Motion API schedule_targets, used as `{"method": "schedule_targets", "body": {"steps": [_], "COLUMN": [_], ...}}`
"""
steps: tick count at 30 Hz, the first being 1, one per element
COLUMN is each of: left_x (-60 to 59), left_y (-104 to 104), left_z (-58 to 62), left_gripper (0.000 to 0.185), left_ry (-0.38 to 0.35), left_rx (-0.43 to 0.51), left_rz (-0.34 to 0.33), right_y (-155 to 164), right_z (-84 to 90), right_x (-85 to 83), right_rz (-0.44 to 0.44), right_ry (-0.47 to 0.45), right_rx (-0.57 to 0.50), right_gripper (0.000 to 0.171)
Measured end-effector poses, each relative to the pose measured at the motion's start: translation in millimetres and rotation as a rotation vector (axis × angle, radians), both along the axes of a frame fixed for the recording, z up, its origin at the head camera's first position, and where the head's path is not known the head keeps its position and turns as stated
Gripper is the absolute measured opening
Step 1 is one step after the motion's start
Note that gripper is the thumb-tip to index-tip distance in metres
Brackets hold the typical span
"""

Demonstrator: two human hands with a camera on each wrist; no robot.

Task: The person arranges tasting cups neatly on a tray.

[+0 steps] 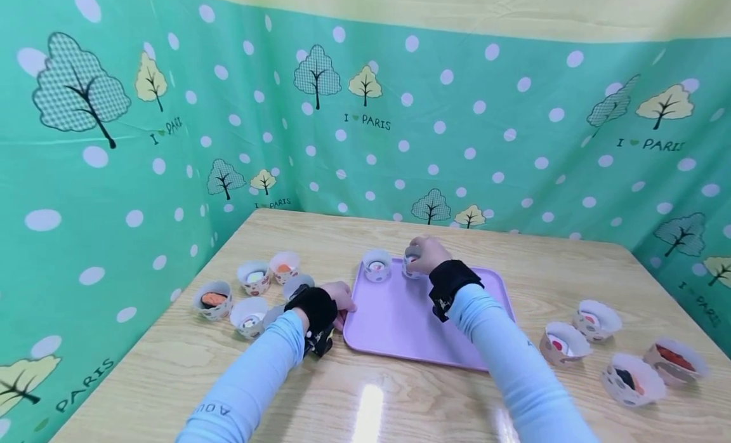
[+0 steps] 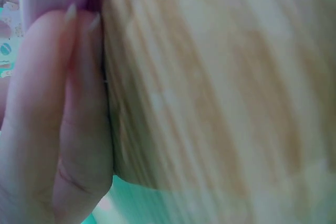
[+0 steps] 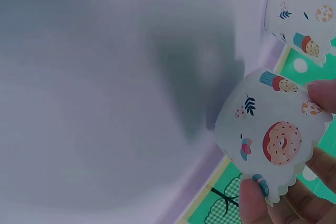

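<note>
A pale purple tray (image 1: 394, 322) lies on the wooden table. At its left edge, my left hand (image 1: 341, 298) pinches the rim, fingertips right at the edge in the left wrist view. My right hand (image 1: 429, 256) grips the scalloped rim of a paper baking cup (image 3: 273, 135) printed with a donut and cupcakes, at the tray's far side. Its contents are mostly hidden by the fingers. Left of it, a second paper cup (image 1: 377, 266) with a white, red-centred sushi piece stands in the tray's far left corner.
Left of the tray stand several paper cups (image 1: 214, 300) holding sushi pieces, some partly behind my left wrist. More such cups (image 1: 564, 344) stand to the right beyond my right forearm. A green printed curtain (image 1: 354, 164) hangs behind and beside the table (image 1: 320, 392).
</note>
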State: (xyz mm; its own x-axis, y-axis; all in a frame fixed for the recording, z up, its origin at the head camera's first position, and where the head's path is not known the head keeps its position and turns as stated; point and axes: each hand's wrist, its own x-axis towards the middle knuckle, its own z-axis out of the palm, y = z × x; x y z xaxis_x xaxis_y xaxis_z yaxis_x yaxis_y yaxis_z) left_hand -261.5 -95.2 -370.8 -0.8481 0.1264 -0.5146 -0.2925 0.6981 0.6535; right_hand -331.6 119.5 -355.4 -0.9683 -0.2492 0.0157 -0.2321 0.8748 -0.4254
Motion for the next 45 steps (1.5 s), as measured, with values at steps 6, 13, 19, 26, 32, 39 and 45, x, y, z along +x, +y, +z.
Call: {"method": "schedule_targets", "body": {"steps": [6, 13, 19, 26, 32, 39, 45], "left_x": [0.9, -3.9, -3.1, -2.4, -2.3, -4.2, -6.3], "left_y": [-0.5, -0.9, -3.2, -7.9, -5.5, -1.9, -3.2], "left_z": [0.7, 0.9, 2.5, 5.2, 0.3, 0.7, 6.2], "left_gripper": [0.012, 0.013, 0.014, 0.009, 0.009, 0.012, 0.007], "left_ry": [-0.018, -0.047, -0.051, -0.039, -0.053, -0.049, -0.066], "left_rx": [0.041, 0.043, 0.032, 0.087, 0.068, 0.045, 0.027], "left_rz": [0.001, 0.017, -0.029, -0.014, -0.036, -0.038, -0.03], "right_y": [-5.1, -13.9, -16.3, -16.6, -15.2, -14.2, -15.0], "right_z": [-4.7, -0.1, -2.7, -0.8, -4.2, 0.6, 2.9], "right_x": [-3.3, 1.2, 6.3, 0.9, 1.4, 7.3, 7.9], "right_rz": [0.007, -0.048, -0.047, -0.075, -0.093, -0.093, -0.061], "right_ry": [-0.025, -0.061, -0.088, -0.148, -0.197, -0.189, -0.163], "right_rx": [-0.018, -0.031, 0.002, -0.011, -0.009, -0.02, 0.019], "right_gripper": [0.041, 0.054, 0.055, 0.058, 0.054, 0.054, 0.06]}}
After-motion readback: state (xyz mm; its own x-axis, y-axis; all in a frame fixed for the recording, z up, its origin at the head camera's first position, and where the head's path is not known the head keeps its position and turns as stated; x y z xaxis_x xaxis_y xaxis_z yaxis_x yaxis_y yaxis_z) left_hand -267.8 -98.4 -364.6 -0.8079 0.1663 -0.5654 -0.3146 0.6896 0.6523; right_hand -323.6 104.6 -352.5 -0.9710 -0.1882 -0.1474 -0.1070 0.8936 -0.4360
